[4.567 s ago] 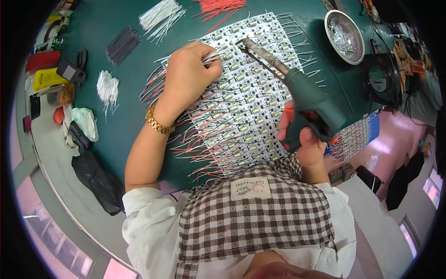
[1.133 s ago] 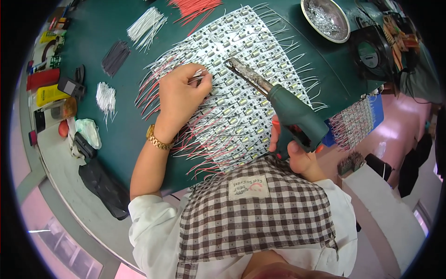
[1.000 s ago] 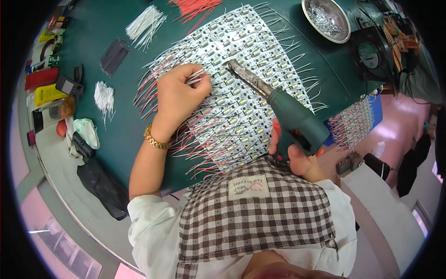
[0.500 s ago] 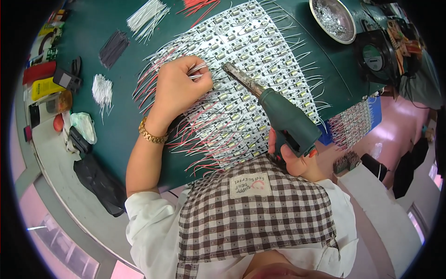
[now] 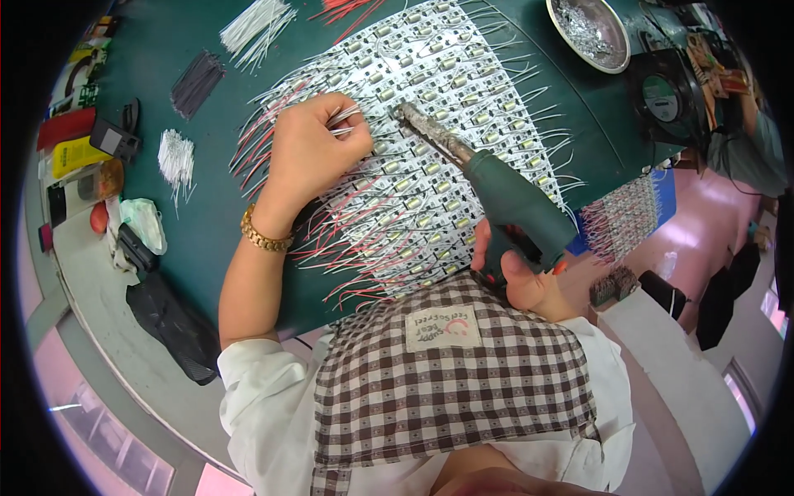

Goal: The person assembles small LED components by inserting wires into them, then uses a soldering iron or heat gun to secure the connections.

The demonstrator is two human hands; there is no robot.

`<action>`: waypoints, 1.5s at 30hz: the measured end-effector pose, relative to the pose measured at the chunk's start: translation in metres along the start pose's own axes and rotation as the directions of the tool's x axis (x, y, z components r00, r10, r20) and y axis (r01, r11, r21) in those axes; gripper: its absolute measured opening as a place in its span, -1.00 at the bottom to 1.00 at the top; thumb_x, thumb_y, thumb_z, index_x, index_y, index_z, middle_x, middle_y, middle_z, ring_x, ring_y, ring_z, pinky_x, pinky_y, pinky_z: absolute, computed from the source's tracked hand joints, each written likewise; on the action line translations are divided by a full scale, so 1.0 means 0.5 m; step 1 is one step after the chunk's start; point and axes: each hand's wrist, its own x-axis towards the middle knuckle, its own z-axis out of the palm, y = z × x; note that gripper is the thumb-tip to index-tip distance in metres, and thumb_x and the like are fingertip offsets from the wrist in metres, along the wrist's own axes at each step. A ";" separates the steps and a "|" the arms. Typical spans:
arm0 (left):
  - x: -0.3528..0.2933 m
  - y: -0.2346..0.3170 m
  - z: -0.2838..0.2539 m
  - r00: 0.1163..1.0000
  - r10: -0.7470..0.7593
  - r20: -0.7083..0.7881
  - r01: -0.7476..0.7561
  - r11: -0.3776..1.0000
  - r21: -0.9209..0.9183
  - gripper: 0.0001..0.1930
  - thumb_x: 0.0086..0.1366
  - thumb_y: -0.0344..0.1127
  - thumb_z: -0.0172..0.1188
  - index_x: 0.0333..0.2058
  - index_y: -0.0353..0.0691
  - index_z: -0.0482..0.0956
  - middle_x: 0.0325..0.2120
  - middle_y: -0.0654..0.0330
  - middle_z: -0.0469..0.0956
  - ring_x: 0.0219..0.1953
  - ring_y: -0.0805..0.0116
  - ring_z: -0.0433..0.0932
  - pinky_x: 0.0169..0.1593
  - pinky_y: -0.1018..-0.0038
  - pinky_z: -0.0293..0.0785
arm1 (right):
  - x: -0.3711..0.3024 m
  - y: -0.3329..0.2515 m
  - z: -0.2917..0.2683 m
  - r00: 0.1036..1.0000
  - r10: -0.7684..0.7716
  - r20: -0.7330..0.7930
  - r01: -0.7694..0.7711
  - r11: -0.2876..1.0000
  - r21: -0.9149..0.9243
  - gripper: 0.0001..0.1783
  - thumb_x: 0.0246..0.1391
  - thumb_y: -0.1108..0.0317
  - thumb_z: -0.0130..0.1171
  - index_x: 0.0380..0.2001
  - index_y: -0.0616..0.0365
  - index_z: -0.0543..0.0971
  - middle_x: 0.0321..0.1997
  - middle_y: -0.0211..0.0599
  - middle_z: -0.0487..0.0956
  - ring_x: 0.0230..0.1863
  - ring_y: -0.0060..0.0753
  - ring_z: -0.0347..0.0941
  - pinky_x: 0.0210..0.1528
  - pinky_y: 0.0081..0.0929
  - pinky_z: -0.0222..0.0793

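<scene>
A large sheet of white circuit boards (image 5: 463, 178) lies on the green table in front of me, with small components in rows and red and white wires sticking out along its sides. My left hand (image 5: 313, 153), a gold bracelet at its wrist, is closed over the sheet's left part. It pinches thin white wires (image 5: 347, 122) whose ends poke out past the fingers. My right hand (image 5: 525, 285) is wrapped round the grip of a dark green soldering gun (image 5: 521, 194). The gun's crusted metal tip points up and left, just right of my left fingers; whether it touches the boards I cannot tell.
Bundles of white (image 5: 256, 31), black (image 5: 197, 84) and short white wires (image 5: 176, 161) lie at the left, red ones (image 5: 343, 10) at the back. A metal bowl of scraps (image 5: 608, 37) and a black reel (image 5: 662, 99) stand back right. Another person's sleeve (image 5: 748, 161) shows at the right edge.
The whole view has shifted slightly. The soldering gun's tip has moved a little up the sheet; both hands keep their grips. More of the other person's arm shows at the right edge.
</scene>
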 end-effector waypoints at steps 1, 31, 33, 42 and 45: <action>0.000 -0.002 0.001 1.000 -0.007 0.003 0.007 1.000 -0.004 -0.93 0.02 -0.47 0.17 -0.51 -0.35 0.49 -0.61 0.39 0.45 -0.52 0.71 0.35 -0.42 0.70 0.34 | 0.000 0.005 0.002 0.999 -0.044 -0.031 0.045 0.999 0.031 -0.38 0.01 -0.17 0.13 -0.07 0.13 0.40 -0.37 -0.29 0.45 -0.43 -0.50 0.42 -0.37 -0.51 0.33; -0.030 0.030 0.028 0.981 0.179 -0.075 -0.177 0.984 0.038 -0.91 0.05 -0.46 0.27 -0.43 -0.31 0.59 -0.49 0.18 0.50 -0.52 0.46 0.49 -0.45 0.57 0.41 | -0.039 0.040 -0.006 0.995 -0.078 -0.056 0.084 0.990 0.114 -0.20 -0.04 -0.24 0.14 0.09 0.16 0.32 -0.43 -0.26 0.46 -0.43 -0.51 0.39 -0.37 -0.54 0.26; -0.029 0.029 0.030 0.993 0.113 -0.045 -0.112 0.993 0.034 -0.90 0.05 -0.45 0.27 -0.43 -0.32 0.59 -0.50 0.17 0.50 -0.51 0.45 0.50 -0.44 0.57 0.42 | -0.044 0.037 -0.008 0.996 -0.068 -0.055 0.074 0.992 0.098 -0.21 -0.01 -0.22 0.13 0.10 0.16 0.32 -0.42 -0.26 0.46 -0.42 -0.51 0.39 -0.36 -0.54 0.26; -0.029 0.030 0.026 0.987 0.110 -0.116 -0.101 0.992 0.081 -0.92 0.04 -0.46 0.21 -0.47 -0.34 0.57 -0.50 0.15 0.52 -0.49 0.42 0.54 -0.43 0.55 0.44 | -0.054 0.042 -0.010 0.999 -0.043 -0.022 0.044 0.995 0.088 -0.24 0.03 -0.18 0.10 0.10 0.21 0.29 -0.38 -0.25 0.47 -0.38 -0.52 0.38 -0.32 -0.52 0.26; -0.033 0.031 0.043 0.984 0.120 -0.131 -0.123 0.992 -0.014 -0.93 0.01 -0.45 0.22 -0.48 -0.31 0.57 -0.52 0.16 0.51 -0.51 0.37 0.53 -0.44 0.51 0.42 | -0.051 0.044 -0.014 0.999 -0.044 -0.010 0.045 0.996 0.074 -0.23 0.03 -0.18 0.10 0.10 0.21 0.29 -0.38 -0.25 0.47 -0.39 -0.52 0.38 -0.33 -0.53 0.26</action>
